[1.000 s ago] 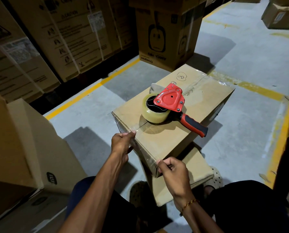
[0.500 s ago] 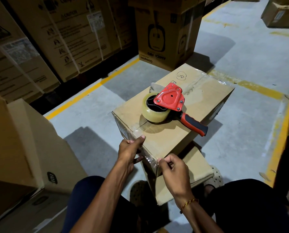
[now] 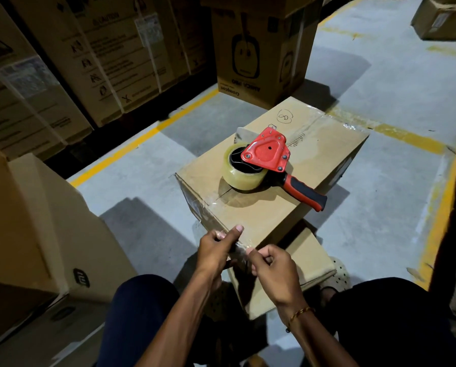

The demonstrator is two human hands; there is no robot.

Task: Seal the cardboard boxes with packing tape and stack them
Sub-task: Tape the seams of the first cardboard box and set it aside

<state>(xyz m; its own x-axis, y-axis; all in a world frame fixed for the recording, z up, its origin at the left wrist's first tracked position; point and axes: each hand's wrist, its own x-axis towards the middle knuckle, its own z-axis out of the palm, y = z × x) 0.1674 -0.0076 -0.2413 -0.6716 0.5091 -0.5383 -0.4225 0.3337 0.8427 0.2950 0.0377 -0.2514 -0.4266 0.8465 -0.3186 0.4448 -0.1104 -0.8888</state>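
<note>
Several large printed cartons [image 3: 62,75] are stacked along the far left, and one tall printed carton [image 3: 258,54] is stood on the grey floor [image 3: 393,96] just beyond the work, behind a yellow floor line [image 3: 131,147]. A plain brown box [image 3: 36,221] is seen close on the left, and another carton [image 3: 444,17] at the top right corner. Nothing is placed between the camera and the work except the person's own forearms and dark-clad knees.

The cardboard box [image 3: 269,207] being sealed is rested on a second, lower box [image 3: 295,271], which is partly hidden beneath it. Its long axis is run from the near corner away to the upper right, and clear tape is seen shining along its top seam and down the near edge. A red tape dispenser [image 3: 269,157] is laid on its side on the top, the clear roll turned toward the left and the black-and-red handle pointed to the lower right, toward the box's right edge.

The near corner of the box is met by both hands. The left hand [image 3: 216,250] is curled with its thumb laid out along the taped edge; the right hand [image 3: 274,268] is curled just beside it, a strip of clear tape [image 3: 241,246] pinched at the corner between them. The dispenser lies well apart from both hands
</note>
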